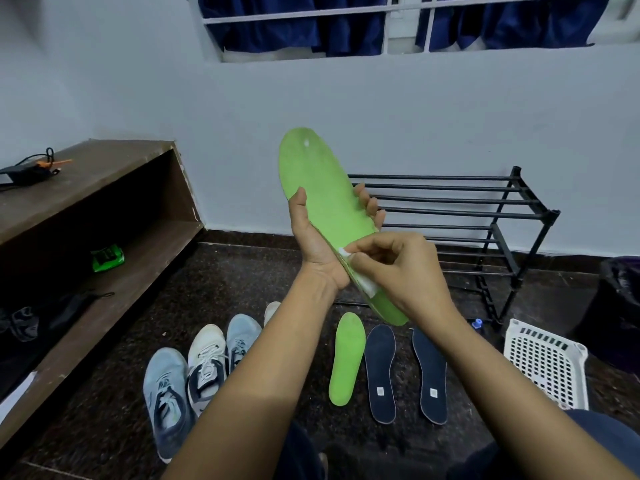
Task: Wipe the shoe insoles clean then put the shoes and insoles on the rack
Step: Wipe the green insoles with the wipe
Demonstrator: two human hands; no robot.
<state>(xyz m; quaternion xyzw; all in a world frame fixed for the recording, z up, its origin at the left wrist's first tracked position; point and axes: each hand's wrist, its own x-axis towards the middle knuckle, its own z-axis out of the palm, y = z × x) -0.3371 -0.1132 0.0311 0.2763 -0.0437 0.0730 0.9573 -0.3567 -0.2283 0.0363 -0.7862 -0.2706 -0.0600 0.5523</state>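
Head view, nearest first: shoes (204, 362) sit in a row on the floor, with a green insole (346, 358) and two dark insoles (379, 368) beside them. Above, my left hand (311, 237) grips the held insole (322, 181) by its edges, toe up. My right hand (398, 268) pinches a white wipe (367, 285) against its heel end. I judge wiping underway; whether the floor ones are done, I cannot tell. Beyond, the rack (502, 216) holds none of them yet.

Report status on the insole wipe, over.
Left hand grips green insole, upright. Right hand pinches white wipe against its lower end. Shoes, three insoles on floor, not yet on rack. Nothing blocking the wipe.
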